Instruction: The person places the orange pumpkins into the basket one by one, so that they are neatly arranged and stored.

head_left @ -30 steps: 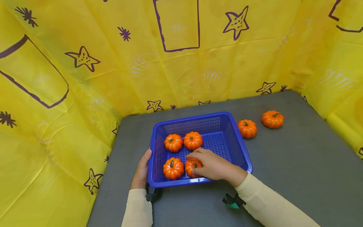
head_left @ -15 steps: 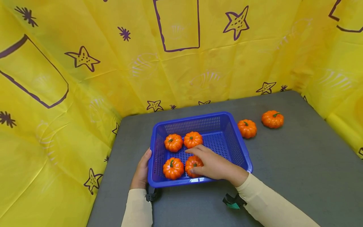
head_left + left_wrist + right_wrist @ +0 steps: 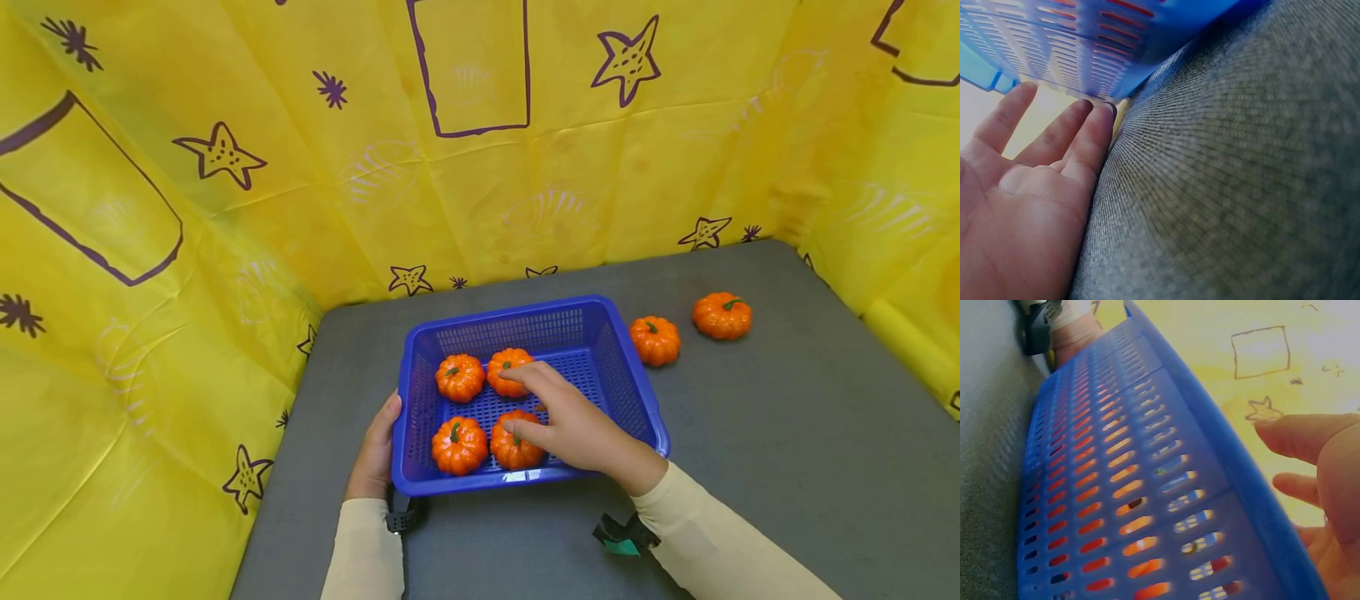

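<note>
A blue plastic basket with slotted walls stands on the grey table. Two small orange pumpkins lie in its back left part, and a left front pumpkin and a right front pumpkin lie near its front wall. My right hand hovers over the right front pumpkin with thumb and fingers spread, holding nothing; it partly covers the back right pumpkin. Along the basket's left side rests my left hand. In the left wrist view its fingers extend nearly straight toward the slotted wall.
Just right of the basket sits a loose pumpkin, with another pumpkin farther right and back. Yellow patterned cloth walls off the table at the back and both sides.
My right hand has lifted off the right front pumpkin and shifted slightly up and right, its fingers spreading. That pumpkin stays in place. My left hand and the basket have not moved.
</note>
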`<action>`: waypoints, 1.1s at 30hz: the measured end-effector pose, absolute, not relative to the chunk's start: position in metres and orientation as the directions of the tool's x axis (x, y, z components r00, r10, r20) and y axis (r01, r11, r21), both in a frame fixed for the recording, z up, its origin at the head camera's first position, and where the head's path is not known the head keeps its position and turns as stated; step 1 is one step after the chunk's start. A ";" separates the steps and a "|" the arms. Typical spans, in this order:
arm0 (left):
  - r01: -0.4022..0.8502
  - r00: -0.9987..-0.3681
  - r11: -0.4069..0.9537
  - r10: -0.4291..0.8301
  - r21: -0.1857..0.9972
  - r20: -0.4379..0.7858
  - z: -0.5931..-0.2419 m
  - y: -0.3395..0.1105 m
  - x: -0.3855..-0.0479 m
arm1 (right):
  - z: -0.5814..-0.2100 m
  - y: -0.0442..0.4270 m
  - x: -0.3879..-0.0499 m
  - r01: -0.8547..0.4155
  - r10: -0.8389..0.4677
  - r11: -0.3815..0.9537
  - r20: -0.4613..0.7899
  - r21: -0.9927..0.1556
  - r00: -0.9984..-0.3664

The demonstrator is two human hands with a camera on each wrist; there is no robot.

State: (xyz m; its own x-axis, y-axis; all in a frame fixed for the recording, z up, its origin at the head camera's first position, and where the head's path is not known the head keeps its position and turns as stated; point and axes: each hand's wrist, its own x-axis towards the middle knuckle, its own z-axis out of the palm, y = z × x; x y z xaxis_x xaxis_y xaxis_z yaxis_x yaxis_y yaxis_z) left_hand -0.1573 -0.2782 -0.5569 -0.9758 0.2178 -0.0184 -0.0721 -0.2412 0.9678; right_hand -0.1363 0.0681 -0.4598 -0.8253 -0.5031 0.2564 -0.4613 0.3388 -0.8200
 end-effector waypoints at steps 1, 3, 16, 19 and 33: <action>-0.067 -0.974 -0.245 0.226 0.967 -0.010 -0.557 -0.278 -0.158 | -0.459 0.069 -0.136 -0.457 -0.490 0.331 0.263 -0.826 -0.831; -0.059 -0.971 -0.251 0.237 0.966 0.002 -0.557 -0.278 -0.158 | -0.458 0.072 -0.137 -0.450 -0.470 0.324 0.272 -0.832 -0.840; -0.054 -0.966 -0.235 0.257 0.970 0.008 -0.556 -0.279 -0.159 | -0.449 0.097 -0.138 -0.448 -0.388 0.351 0.308 -0.823 -0.869; -0.044 -0.971 -0.234 0.239 0.971 0.013 -0.557 -0.279 -0.158 | -0.448 0.106 -0.140 -0.433 -0.360 0.354 0.306 -0.829 -0.881; -0.040 -0.964 -0.235 0.265 0.971 0.024 -0.556 -0.280 -0.158 | -0.446 0.136 -0.146 -0.399 -0.260 0.235 0.338 -0.886 -0.904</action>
State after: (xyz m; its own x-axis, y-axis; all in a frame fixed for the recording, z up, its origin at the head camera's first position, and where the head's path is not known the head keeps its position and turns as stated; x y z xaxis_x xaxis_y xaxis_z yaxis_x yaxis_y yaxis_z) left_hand -0.1580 -0.2803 -0.5559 -0.9641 0.2645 0.0241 -0.0403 -0.2355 0.9710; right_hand -0.1456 0.1357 -0.4458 -0.9044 -0.2601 0.3382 -0.3990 0.2349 -0.8864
